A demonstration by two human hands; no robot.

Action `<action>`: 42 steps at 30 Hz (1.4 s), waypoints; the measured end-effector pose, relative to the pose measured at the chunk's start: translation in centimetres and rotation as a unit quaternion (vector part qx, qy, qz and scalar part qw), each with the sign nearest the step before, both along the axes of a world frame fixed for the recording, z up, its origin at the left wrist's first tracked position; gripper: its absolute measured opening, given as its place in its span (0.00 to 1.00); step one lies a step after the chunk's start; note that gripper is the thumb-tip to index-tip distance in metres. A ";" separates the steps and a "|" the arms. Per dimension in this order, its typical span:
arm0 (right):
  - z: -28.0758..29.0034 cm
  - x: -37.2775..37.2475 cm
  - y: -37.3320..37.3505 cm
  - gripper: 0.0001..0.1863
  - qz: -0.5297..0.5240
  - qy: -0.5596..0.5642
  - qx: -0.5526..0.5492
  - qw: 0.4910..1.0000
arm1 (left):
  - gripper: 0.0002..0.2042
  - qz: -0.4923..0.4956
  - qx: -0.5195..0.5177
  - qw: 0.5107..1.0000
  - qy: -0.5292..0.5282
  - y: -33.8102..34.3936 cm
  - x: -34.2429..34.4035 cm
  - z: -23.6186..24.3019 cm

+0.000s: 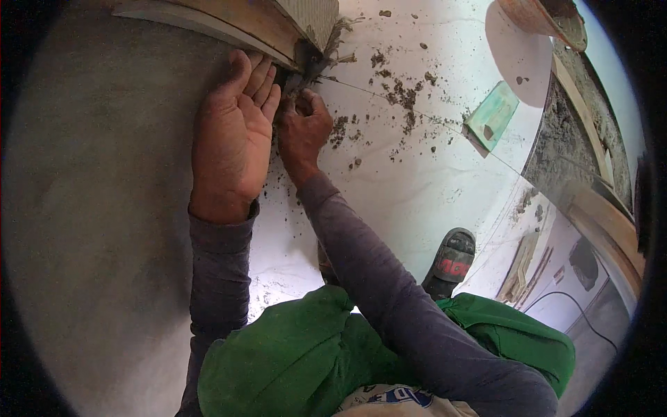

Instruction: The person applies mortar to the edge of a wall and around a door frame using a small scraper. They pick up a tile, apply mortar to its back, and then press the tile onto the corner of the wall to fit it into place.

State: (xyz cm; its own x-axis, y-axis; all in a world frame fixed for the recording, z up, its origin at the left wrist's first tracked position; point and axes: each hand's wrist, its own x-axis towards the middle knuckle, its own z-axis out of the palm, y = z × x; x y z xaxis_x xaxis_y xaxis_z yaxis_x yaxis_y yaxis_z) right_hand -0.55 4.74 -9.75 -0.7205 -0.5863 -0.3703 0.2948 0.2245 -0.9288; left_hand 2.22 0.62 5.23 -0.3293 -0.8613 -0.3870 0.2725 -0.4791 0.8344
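My left hand [233, 142] is raised with its palm showing and fingers stretched out, the fingertips against the underside of a brown wooden frame [278, 31] at the top. Beside it, lower and to the right, my right hand [306, 132] has its fingers curled in at the dark gap below the frame's corner. What those fingers pinch, if anything, is hidden. A frayed, fibrous edge [337, 38] hangs at that corner. Dark crumbs of mortar or dirt [403, 94] lie scattered over the white tiled floor [389, 181] to the right of my hands.
A plain grey wall [104, 194] rises along the left. On the floor at the right lies a translucent green flat piece [499, 104]; a brown pan [531, 17] is beyond it. Wooden strips [583, 115], rubble and a thin cable [590, 320] line the right side. My foot wears a black slipper [455, 254].
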 end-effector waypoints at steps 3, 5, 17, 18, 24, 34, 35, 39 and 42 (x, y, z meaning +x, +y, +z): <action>-1.1 0.3 0.0 0.15 -0.025 0.023 -0.007 0.999 | 0.40 0.007 -0.008 1.000 -0.003 0.2 -0.5 -0.1; -1.3 0.4 0.9 0.15 -0.015 0.059 0.024 0.998 | 0.40 0.004 -0.005 1.000 0.002 0.3 -0.7 -0.3; -1.3 -2.8 4.8 0.20 -0.003 -0.043 0.002 0.999 | 0.39 -0.006 -0.004 1.000 0.009 0.0 -0.5 -0.4; -0.9 -4.6 5.0 0.20 0.003 -0.027 -0.010 1.000 | 0.38 0.002 -0.002 1.000 0.006 0.2 -1.0 -0.4; 4.2 -19.5 2.3 0.19 -0.062 0.171 -0.048 0.982 | 0.34 0.005 -0.018 1.000 0.003 -1.6 -0.2 -0.1; 12.5 -46.0 5.0 0.15 0.020 0.664 0.225 0.713 | 0.37 0.014 0.030 0.999 -0.013 1.0 -1.1 -0.1; 12.9 -46.8 5.3 0.15 0.019 0.666 0.222 0.712 | 0.37 0.029 0.034 0.999 -0.014 0.9 -0.9 0.1; 15.5 -48.6 7.7 0.13 0.208 0.696 0.226 0.649 | 0.36 0.019 0.036 0.999 0.003 0.5 0.3 -0.1; 20.9 -50.0 8.7 0.12 0.256 0.657 0.236 0.669 | 0.35 0.026 0.010 0.999 -0.047 0.5 0.6 0.4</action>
